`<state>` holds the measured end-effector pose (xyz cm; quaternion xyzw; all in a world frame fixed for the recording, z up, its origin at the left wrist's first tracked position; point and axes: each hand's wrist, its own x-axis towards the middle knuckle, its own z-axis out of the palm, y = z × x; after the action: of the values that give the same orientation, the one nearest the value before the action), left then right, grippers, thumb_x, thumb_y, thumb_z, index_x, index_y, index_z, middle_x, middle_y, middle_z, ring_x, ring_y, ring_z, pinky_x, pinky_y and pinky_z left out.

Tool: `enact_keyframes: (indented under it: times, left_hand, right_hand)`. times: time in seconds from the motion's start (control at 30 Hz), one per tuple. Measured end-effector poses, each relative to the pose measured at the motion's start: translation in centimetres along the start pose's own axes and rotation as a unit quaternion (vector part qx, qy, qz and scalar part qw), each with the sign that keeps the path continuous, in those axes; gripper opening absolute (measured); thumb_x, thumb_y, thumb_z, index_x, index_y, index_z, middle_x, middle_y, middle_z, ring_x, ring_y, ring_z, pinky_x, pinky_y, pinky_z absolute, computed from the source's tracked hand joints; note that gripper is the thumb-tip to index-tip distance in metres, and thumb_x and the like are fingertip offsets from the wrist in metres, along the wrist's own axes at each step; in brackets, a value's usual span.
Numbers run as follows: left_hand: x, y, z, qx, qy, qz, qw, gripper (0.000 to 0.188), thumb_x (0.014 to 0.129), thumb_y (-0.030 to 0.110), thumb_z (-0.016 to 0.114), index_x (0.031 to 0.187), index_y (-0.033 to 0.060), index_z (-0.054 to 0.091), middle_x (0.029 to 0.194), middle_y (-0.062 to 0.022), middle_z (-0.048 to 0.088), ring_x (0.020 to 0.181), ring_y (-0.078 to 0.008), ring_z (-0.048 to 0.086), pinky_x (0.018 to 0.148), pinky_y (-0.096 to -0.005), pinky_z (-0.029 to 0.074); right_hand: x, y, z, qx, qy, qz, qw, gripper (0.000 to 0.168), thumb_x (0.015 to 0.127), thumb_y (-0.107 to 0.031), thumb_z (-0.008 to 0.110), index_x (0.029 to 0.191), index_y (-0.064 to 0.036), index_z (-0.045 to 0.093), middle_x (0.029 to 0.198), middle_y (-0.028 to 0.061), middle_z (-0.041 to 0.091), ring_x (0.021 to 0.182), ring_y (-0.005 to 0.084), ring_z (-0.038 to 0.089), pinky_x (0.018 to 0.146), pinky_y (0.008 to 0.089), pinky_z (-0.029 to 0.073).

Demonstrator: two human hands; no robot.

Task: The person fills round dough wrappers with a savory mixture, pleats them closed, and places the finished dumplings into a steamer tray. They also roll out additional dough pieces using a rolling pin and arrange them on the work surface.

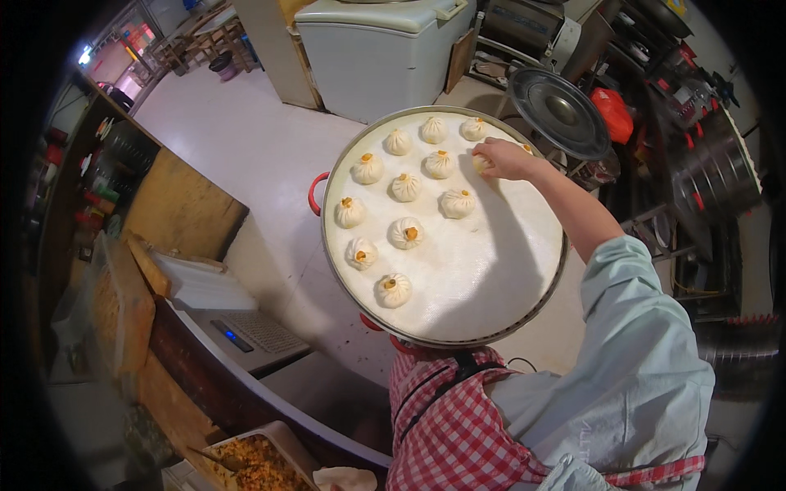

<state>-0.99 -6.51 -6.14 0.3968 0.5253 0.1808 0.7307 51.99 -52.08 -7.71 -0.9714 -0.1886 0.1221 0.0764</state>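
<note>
My right hand (pixel 506 159) reaches over the far right part of a large round steamer tray (pixel 491 264) with a white liner. Its fingers are around a pleated bun (pixel 481 163), low over the liner. Several other pleated buns, such as one bun (pixel 458 204) nearby and another bun (pixel 394 290) at the near left, sit apart on the tray, most with orange filling showing on top. At the bottom edge, a flat round dough wrapper (pixel 353 478) is in my left hand (pixel 335 487), of which only a thumb tip shows; the rest is out of view.
A tub of chopped orange filling (pixel 261 463) with a utensil stands at lower left, near a digital scale (pixel 258 337). A metal lid (pixel 559 113) leans beyond the tray's right rim. A white chest freezer (pixel 381 61) stands behind, and stacked steamers (pixel 712 172) at right.
</note>
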Motion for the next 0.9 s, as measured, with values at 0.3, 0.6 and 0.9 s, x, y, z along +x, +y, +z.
enact_keyframes:
  times: [0.3,0.6,0.9]
  left_hand:
    - [-1.1,-0.4,-1.3,0.012,0.003,0.007,1.0,0.035,0.095,0.019,0.051,0.122,-0.0022,0.053,0.114,-0.0159,0.059,0.103,-0.0272,0.059,0.089,-0.038,0.049]
    - [-1.9,-0.3,-2.7,0.011,-0.007,0.02,1.0,0.034,0.097,0.021,0.049,0.122,-0.0017,0.053,0.113,-0.0148,0.06,0.102,-0.0259,0.06,0.088,-0.0366,0.049]
    - [-1.5,-1.2,-4.0,0.031,-0.01,0.044,0.999,0.033,0.098,0.022,0.047,0.121,-0.0011,0.053,0.112,-0.0137,0.06,0.101,-0.0247,0.06,0.087,-0.0353,0.049]
  right_hand:
    - [0.0,-0.2,1.0,0.04,-0.009,-0.008,0.999,0.044,0.087,-0.029,0.064,0.125,-0.009,0.06,0.116,0.0208,0.061,0.107,0.0381,0.059,0.093,0.0442,0.047]
    - [-7.5,-21.9,0.7,0.137,0.049,-0.367,0.919,0.045,0.083,-0.013,0.07,0.125,-0.012,0.054,0.13,0.0114,0.054,0.119,0.0285,0.053,0.096,0.0389,0.046]
    - [-10.0,-28.6,2.4,0.074,0.136,-0.415,0.897,0.055,0.075,-0.022,0.074,0.124,-0.008,0.053,0.12,0.0137,0.052,0.114,0.0298,0.051,0.089,0.0419,0.047]
